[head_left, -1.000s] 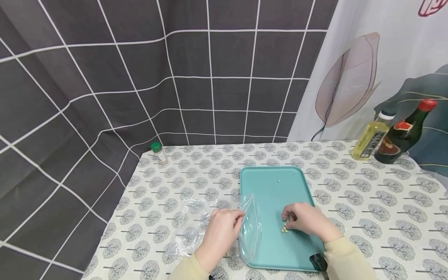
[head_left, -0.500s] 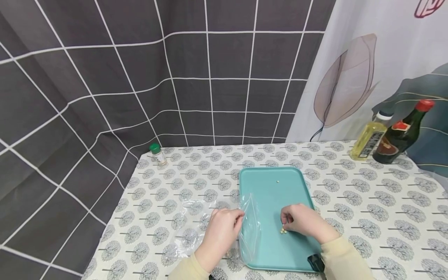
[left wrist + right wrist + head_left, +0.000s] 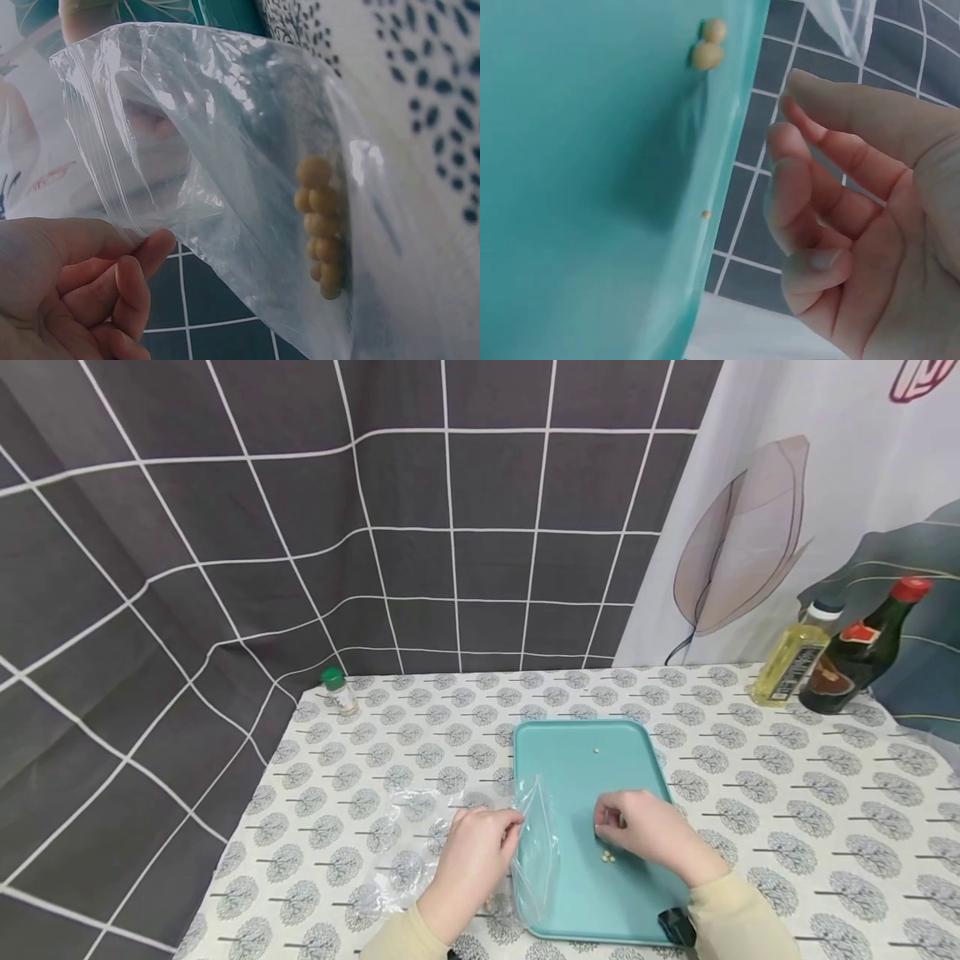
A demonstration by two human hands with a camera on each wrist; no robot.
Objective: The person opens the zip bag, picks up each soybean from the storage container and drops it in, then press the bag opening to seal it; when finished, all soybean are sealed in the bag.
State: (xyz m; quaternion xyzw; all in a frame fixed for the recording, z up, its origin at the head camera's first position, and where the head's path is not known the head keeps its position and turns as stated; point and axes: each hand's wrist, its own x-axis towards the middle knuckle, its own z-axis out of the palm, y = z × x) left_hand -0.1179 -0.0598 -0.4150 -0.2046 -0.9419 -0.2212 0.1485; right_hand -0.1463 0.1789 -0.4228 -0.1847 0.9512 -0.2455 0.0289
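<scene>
My left hand [image 3: 474, 860] pinches the edge of a clear zip bag [image 3: 247, 150] near its mouth, thumb against index finger. Inside the bag, several round yellow soybeans [image 3: 322, 225] lie in a row along the bottom. The bag's mouth overlaps the left side of a teal tray [image 3: 577, 893]. Over the tray my right hand [image 3: 647, 831] has its thumb and index tips together in a pinch, apparently on a soybean that the fingers hide. Just below that hand, a few loose soybeans [image 3: 607, 857] sit together on the tray.
One stray soybean [image 3: 596, 750] lies near the tray's far end. A green-capped jar [image 3: 340, 691] stands at the table's back left. At the back right are a yellow oil bottle [image 3: 795, 660] and a dark green bottle [image 3: 855, 652] with a red cap.
My right hand has lifted off the little soybean cluster and shifted slightly left, leaving the cluster more exposed. The left hand and bag stay in place.
</scene>
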